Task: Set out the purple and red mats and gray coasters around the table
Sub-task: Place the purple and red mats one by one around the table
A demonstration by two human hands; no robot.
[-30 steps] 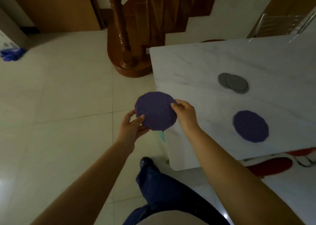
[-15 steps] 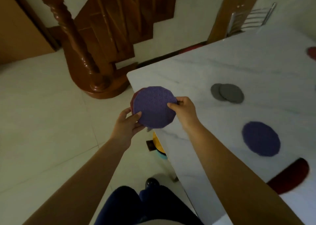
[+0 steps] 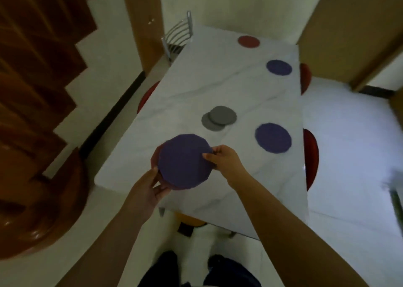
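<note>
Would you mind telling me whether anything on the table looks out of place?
The gray coasters lie overlapping near the middle of the table, not set at a place like the purple mat nearby. The held mats sit slightly offset. Nothing looks spilled or damaged.

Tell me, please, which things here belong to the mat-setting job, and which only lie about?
Belong: held purple mat (left hand, right hand), red mat beneath, near purple mat, far purple mat, far red mat, gray coasters, table.
Lying about: metal chair, red seats, wooden staircase.
</note>
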